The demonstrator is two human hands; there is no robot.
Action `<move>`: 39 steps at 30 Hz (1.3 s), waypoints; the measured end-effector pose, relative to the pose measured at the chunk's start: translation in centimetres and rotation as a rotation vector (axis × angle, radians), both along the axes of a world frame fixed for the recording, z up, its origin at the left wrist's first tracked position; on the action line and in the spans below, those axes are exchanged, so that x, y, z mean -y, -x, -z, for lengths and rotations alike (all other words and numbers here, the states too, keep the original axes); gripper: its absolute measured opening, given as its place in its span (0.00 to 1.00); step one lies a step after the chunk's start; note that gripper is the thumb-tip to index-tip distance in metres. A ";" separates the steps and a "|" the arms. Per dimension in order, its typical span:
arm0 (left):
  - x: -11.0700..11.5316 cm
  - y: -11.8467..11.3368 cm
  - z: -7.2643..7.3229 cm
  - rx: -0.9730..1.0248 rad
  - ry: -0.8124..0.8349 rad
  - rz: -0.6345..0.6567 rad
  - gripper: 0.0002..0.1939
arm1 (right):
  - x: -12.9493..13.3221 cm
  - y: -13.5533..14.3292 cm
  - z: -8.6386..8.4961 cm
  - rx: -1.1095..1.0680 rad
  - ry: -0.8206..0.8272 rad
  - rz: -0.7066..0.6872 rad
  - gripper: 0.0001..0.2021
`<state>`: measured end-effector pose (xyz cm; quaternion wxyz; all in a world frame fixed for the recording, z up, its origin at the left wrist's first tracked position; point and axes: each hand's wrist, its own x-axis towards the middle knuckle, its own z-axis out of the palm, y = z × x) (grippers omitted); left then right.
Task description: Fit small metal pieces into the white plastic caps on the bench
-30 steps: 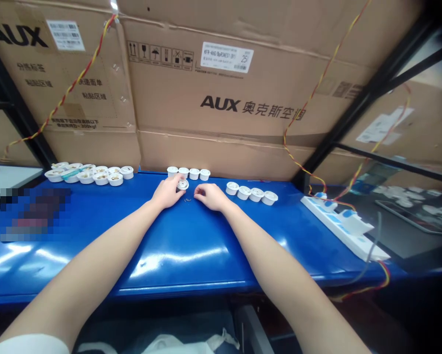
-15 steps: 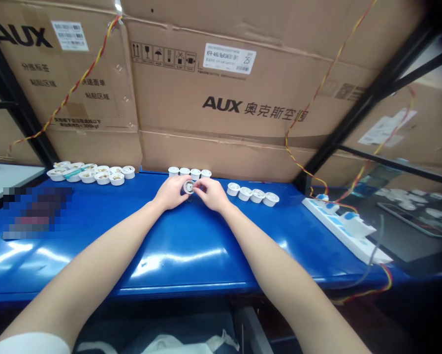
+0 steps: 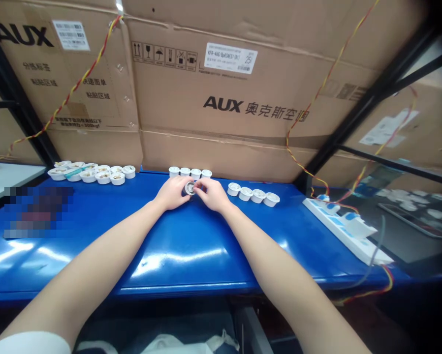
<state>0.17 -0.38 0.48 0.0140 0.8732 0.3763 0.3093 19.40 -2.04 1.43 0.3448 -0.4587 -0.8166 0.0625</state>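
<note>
Over the far middle of the blue table, my left hand is closed around a small round white cup-like part. Its open face is turned toward me and has grey pieces inside. My right hand is pinched at the right side of this cup, fingertips touching its rim. Whatever those fingertips may hold is too small to make out. Just behind my hands, a short row of similar white cups stands against the cardboard. Another row of white cups lies to the right of my right hand.
Many white cups with bits inside are grouped at the back left, a teal strip across some. A white power strip runs along the right edge. Cardboard boxes wall the back; twisted red-yellow wires hang in front. A blurred-out object lies left.
Both hands stay in nearly the same place. The cup has turned slightly between my fingers, and my right fingertips have shifted a little at its edge.
</note>
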 end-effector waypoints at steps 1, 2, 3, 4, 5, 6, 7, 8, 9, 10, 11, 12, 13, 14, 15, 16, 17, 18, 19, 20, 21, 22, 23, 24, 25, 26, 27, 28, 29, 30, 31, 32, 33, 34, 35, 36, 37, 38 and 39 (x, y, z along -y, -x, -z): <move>0.0 0.0 0.0 -0.005 0.005 -0.003 0.23 | 0.0 0.0 0.0 -0.005 -0.002 -0.001 0.06; 0.0 0.0 0.0 -0.010 0.007 -0.006 0.23 | 0.0 0.0 0.0 -0.009 -0.004 0.000 0.06; 0.0 0.0 0.0 -0.014 0.006 -0.010 0.23 | 0.0 0.0 0.0 -0.010 -0.003 0.002 0.07; 0.0 0.0 0.0 -0.016 0.002 -0.013 0.23 | 0.0 0.0 0.0 -0.007 0.000 0.005 0.07; 0.0 0.0 0.0 -0.016 -0.004 -0.015 0.22 | 0.0 0.0 0.1 0.000 0.004 0.009 0.07; -0.1 0.0 0.0 -0.014 -0.011 -0.014 0.22 | -0.1 0.0 0.1 0.011 0.008 0.013 0.07; -0.1 0.0 0.0 -0.013 -0.017 -0.010 0.21 | -0.1 -0.1 0.1 0.023 0.010 0.016 0.07; -0.1 0.0 0.0 -0.010 -0.022 -0.006 0.21 | -0.1 -0.1 0.1 0.035 0.010 0.019 0.06; -0.1 0.0 0.0 -0.006 -0.025 -0.003 0.21 | 0.0 -0.1 0.0 0.047 0.012 0.023 0.06; -0.1 0.0 0.1 0.000 -0.023 0.000 0.22 | 0.0 -0.1 0.0 0.057 0.015 0.029 0.06; -0.1 0.0 0.1 0.007 -0.019 0.002 0.22 | 0.0 -0.1 0.0 0.067 0.019 0.037 0.06; -0.1 0.0 0.1 0.014 -0.013 0.005 0.22 | 0.0 -0.1 -0.1 0.076 0.025 0.045 0.06; -0.1 0.0 0.1 0.019 -0.006 0.010 0.23 | 0.0 -0.1 -0.1 0.084 0.031 0.052 0.07; -0.1 0.0 0.1 0.023 0.001 0.017 0.22 | 0.1 -0.1 -0.2 0.089 0.036 0.058 0.07; -0.1 0.1 0.1 0.023 0.005 0.025 0.22 | 0.1 -0.1 -0.2 0.092 0.039 0.061 0.07; 0.0 0.1 0.1 0.021 0.005 0.032 0.22 | 0.1 -0.1 -0.2 0.093 0.042 0.062 0.06; 0.0 0.1 0.1 0.020 0.004 0.037 0.22 | 0.1 -0.1 -0.2 0.094 0.044 0.062 0.06; 0.0 0.1 0.0 0.019 0.001 0.039 0.21 | 0.1 -0.1 -0.2 0.093 0.042 0.063 0.06; 0.0 0.1 0.0 0.016 -0.002 0.039 0.21 | 0.1 -0.1 -0.2 0.091 0.040 0.063 0.06; 0.1 0.1 0.0 0.012 -0.005 0.039 0.21 | 0.0 -0.1 -0.2 0.088 0.036 0.064 0.06; 0.1 0.1 0.0 0.007 -0.006 0.039 0.21 | 0.0 -0.1 -0.1 0.084 0.031 0.064 0.06; 0.1 0.1 0.0 0.002 -0.008 0.040 0.21 | 0.0 -0.2 -0.1 0.079 0.028 0.065 0.06; 0.1 0.0 0.0 -0.001 -0.012 0.041 0.21 | 0.0 -0.2 -0.1 0.075 0.029 0.063 0.06; 0.2 0.0 0.0 -0.003 -0.019 0.044 0.21 | -0.1 -0.2 0.0 0.072 0.032 0.059 0.06; 0.1 0.0 0.0 0.000 -0.028 0.048 0.20 | -0.1 -0.2 0.0 0.068 0.035 0.053 0.06; 0.1 0.0 0.0 0.003 -0.039 0.052 0.20 | -0.1 -0.2 0.0 0.062 0.037 0.047 0.06; 0.1 0.0 0.1 0.007 -0.049 0.057 0.20 | -0.2 -0.2 0.1 0.056 0.037 0.040 0.06; 0.1 0.1 0.1 0.010 -0.058 0.061 0.20 | -0.2 -0.2 0.1 0.048 0.035 0.035 0.06; 0.0 0.1 0.1 0.014 -0.066 0.063 0.20 | -0.2 -0.2 0.1 0.041 0.032 0.032 0.06; 0.0 0.1 0.2 0.016 -0.072 0.064 0.20 | -0.2 -0.2 0.1 0.034 0.029 0.032 0.06; 0.0 0.1 0.2 0.018 -0.075 0.063 0.20 | -0.2 -0.2 0.1 0.030 0.028 0.032 0.06; -0.1 0.0 0.2 0.019 -0.076 0.060 0.20 | -0.2 -0.2 0.1 0.026 0.028 0.033 0.06; -0.1 0.0 0.2 0.021 -0.076 0.057 0.21 | -0.2 -0.2 0.1 0.024 0.029 0.035 0.06; -0.1 0.0 0.3 0.023 -0.077 0.054 0.21 | -0.2 -0.2 0.1 0.022 0.028 0.036 0.06; -0.1 0.0 0.3 0.023 -0.078 0.052 0.21 | -0.2 -0.2 0.1 0.021 0.026 0.037 0.06; -0.1 0.1 0.3 0.024 -0.079 0.049 0.21 | -0.2 -0.2 0.1 0.022 0.025 0.036 0.06; -0.1 0.1 0.3 0.023 -0.080 0.048 0.21 | -0.2 -0.2 0.1 0.025 0.026 0.034 0.06; -0.1 0.1 0.3 0.020 -0.079 0.048 0.21 | -0.2 -0.2 0.1 0.029 0.027 0.032 0.06; -0.1 0.1 0.3 0.016 -0.078 0.049 0.21 | -0.2 -0.2 0.1 0.035 0.031 0.030 0.06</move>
